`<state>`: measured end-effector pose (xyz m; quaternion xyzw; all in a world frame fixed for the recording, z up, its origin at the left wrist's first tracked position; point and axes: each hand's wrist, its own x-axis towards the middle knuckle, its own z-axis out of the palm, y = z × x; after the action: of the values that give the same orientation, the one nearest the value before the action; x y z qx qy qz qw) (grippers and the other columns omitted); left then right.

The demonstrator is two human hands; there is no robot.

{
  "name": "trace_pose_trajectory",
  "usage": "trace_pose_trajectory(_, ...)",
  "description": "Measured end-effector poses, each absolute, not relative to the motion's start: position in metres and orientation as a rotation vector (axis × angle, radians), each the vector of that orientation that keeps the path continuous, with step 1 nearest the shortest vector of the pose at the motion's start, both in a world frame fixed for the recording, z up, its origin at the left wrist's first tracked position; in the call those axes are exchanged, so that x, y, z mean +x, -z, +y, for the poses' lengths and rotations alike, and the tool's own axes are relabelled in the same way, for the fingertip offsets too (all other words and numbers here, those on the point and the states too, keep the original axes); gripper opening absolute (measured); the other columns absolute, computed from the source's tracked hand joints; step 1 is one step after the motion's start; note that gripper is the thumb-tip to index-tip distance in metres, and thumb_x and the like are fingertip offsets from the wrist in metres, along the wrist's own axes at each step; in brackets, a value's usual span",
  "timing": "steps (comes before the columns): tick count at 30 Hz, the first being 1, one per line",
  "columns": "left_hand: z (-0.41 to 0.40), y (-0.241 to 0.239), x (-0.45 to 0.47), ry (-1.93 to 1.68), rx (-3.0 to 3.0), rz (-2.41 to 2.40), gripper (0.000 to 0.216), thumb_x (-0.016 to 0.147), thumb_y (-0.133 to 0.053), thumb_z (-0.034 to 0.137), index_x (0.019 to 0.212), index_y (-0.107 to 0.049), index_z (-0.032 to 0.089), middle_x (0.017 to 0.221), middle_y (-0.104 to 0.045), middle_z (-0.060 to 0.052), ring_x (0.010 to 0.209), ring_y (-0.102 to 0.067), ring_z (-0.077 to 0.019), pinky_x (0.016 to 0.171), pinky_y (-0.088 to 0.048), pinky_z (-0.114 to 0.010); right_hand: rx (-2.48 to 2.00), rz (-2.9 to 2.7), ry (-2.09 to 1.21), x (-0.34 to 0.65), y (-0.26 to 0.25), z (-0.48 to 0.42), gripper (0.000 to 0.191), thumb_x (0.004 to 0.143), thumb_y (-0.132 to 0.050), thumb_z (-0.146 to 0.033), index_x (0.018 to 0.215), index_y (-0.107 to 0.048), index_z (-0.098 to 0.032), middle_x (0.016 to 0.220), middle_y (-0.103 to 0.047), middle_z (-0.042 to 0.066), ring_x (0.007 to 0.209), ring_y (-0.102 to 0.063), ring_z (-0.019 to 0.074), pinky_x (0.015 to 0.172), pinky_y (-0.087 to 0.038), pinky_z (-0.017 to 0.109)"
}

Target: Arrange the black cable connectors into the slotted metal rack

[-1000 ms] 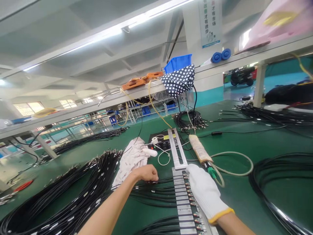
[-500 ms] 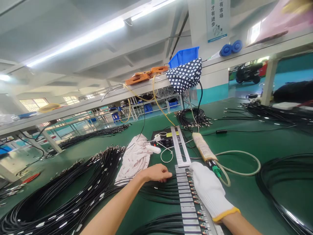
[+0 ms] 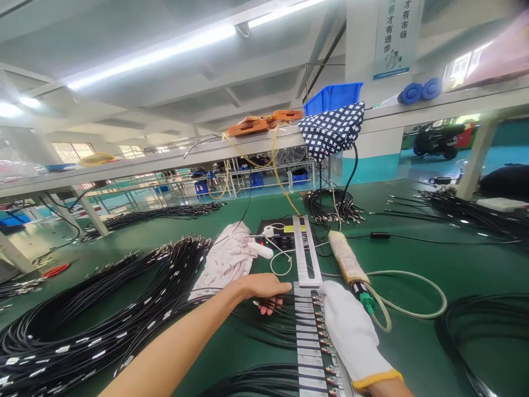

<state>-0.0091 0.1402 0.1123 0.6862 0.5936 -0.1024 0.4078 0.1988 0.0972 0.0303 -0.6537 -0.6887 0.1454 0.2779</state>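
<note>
Black cable ends sit pinched in the bare left hand, fingers curled closed on a few thin leads just left of the metal fixture rail. Right hand, in a white knit glove with yellow cuff, lies flat on the rail's right edge, fingers together, pressing down, gripping nothing that I can see. Looks like a loading step: connector tips being seated one by one into the rail's slots, several already in with red-tipped ends along the right side. Next move likely needs one lead separated from the pinch and its tip lined up square with an open slot while the gloved hand steadies the rail. Rail is brushed aluminium, segmented, narrow, running away from the camera. Beside it a tape-wrapped handheld tool with green tip and a stiff cream hose. Left of it a crumpled white cloth, soft, dotted. Farther left, glossy cable bundles fan across the matte green bench mat. Behind, a small black control box.
</note>
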Motion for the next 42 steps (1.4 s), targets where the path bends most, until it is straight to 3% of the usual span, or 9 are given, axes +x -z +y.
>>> trace_pose_trajectory(6, 0.123, -0.108, 0.004, 0.101, 2.122, 1.681, 0.050, 0.097, -0.042, 0.044, 0.061, -0.053, 0.012, 0.071, -0.062, -0.005, 0.068, -0.051, -0.0138, 0.073, -0.035, -0.028, -1.748, -1.866, -0.337, 0.199, -0.027, 0.099, 0.038, 0.099, -0.033, -0.018, 0.123, -0.061, -0.020, 0.124, -0.057, 0.005, 0.110, -0.052, 0.0224, 0.094, -0.036, 0.034)
trace_pose_trajectory(12, 0.115, -0.111, -0.003, 0.124, 2.236, 1.767, 0.047, 0.094, -0.042, 0.047, 0.062, -0.045, 0.012, 0.069, -0.049, -0.009, 0.068, -0.041, -0.0186, 0.064, -0.019, -0.031, -1.767, -1.897, -0.373, 0.205, -0.018, 0.105, 0.041, 0.100, -0.031, -0.020, 0.131, -0.057, -0.019, 0.137, -0.049, 0.009, 0.125, -0.046, 0.0269, 0.102, -0.034, 0.039)
trace_pose_trajectory(19, 0.091, -0.126, -0.011, -0.055, 2.207, 1.702, 0.051, 0.100, -0.024, 0.045, 0.069, -0.047, 0.012, 0.075, -0.056, -0.006, 0.070, -0.046, -0.0142, 0.068, -0.029, -0.027, -1.712, -1.844, -0.376, 0.204, -0.020, 0.104, 0.039, 0.099, -0.032, -0.020, 0.130, -0.056, -0.018, 0.133, -0.051, 0.011, 0.126, -0.046, 0.0262, 0.105, -0.032, 0.039)
trace_pose_trajectory(24, 0.069, -0.105, -0.018, -0.043, 2.134, 1.508, 0.037, 0.087, -0.055, 0.050, 0.088, -0.052, 0.013, 0.095, -0.056, -0.003, 0.083, -0.047, -0.0144, 0.071, -0.032, -0.025, -1.735, -1.825, -0.480, 0.200, -0.033, 0.098, 0.036, 0.099, -0.035, -0.017, 0.128, -0.056, -0.017, 0.133, -0.050, 0.011, 0.125, -0.046, 0.0254, 0.106, -0.032, 0.039)
trace_pose_trajectory(26, 0.070, -0.094, -0.026, -0.039, 2.173, 1.465, 0.050, 0.074, -0.071, 0.051, 0.104, -0.052, 0.015, 0.106, -0.051, -0.004, 0.093, -0.047, -0.0173, 0.078, -0.034, -0.027, -1.760, -1.843, -0.446, 0.200, -0.036, 0.098, 0.036, 0.100, -0.035, -0.015, 0.128, -0.057, -0.016, 0.132, -0.051, 0.009, 0.126, -0.045, 0.0230, 0.108, -0.030, 0.036)
trace_pose_trajectory(31, 0.078, -0.090, -0.026, 0.134, 2.307, 1.446, 0.042, 0.077, -0.074, 0.044, 0.081, -0.044, 0.014, 0.103, -0.049, -0.007, 0.100, -0.046, -0.0234, 0.084, -0.034, -0.031, -1.812, -1.888, -0.443, 0.202, -0.039, 0.098, 0.039, 0.100, -0.032, -0.013, 0.130, -0.057, -0.016, 0.137, -0.049, 0.007, 0.128, -0.044, 0.0226, 0.110, -0.028, 0.035)
trace_pose_trajectory(33, 0.079, -0.101, -0.020, 0.219, 2.278, 1.433, 0.039, 0.079, -0.073, 0.039, 0.076, -0.043, 0.014, 0.094, -0.053, -0.007, 0.096, -0.050, -0.0225, 0.080, -0.035, -0.029, -1.826, -1.903, -0.452, 0.201, -0.042, 0.097, 0.040, 0.100, -0.031, -0.012, 0.130, -0.057, -0.016, 0.137, -0.049, 0.008, 0.128, -0.043, 0.0235, 0.110, -0.028, 0.036)
trace_pose_trajectory(37, 0.076, -0.125, -0.011, 0.374, 2.017, 1.357, 0.030, 0.088, -0.063, 0.035, 0.076, -0.046, 0.014, 0.065, -0.053, 0.001, 0.060, -0.050, -0.0117, 0.060, -0.035, -0.023, -1.791, -1.871, -0.451, 0.201, -0.045, 0.095, 0.038, 0.101, -0.031, -0.015, 0.129, -0.057, -0.015, 0.135, -0.050, 0.008, 0.127, -0.044, 0.0231, 0.109, -0.029, 0.035)
trace_pose_trajectory(42, 0.066, -0.136, -0.007, 0.138, 2.143, 1.337, 0.026, 0.090, -0.058, 0.033, 0.072, -0.059, 0.013, 0.071, -0.059, 0.001, 0.066, -0.050, -0.0086, 0.062, -0.033, -0.021, -1.753, -1.856, -0.453, 0.200, -0.044, 0.095, 0.035, 0.098, -0.037, -0.013, 0.126, -0.059, -0.014, 0.133, -0.052, 0.011, 0.123, -0.048, 0.0237, 0.105, -0.034, 0.034)
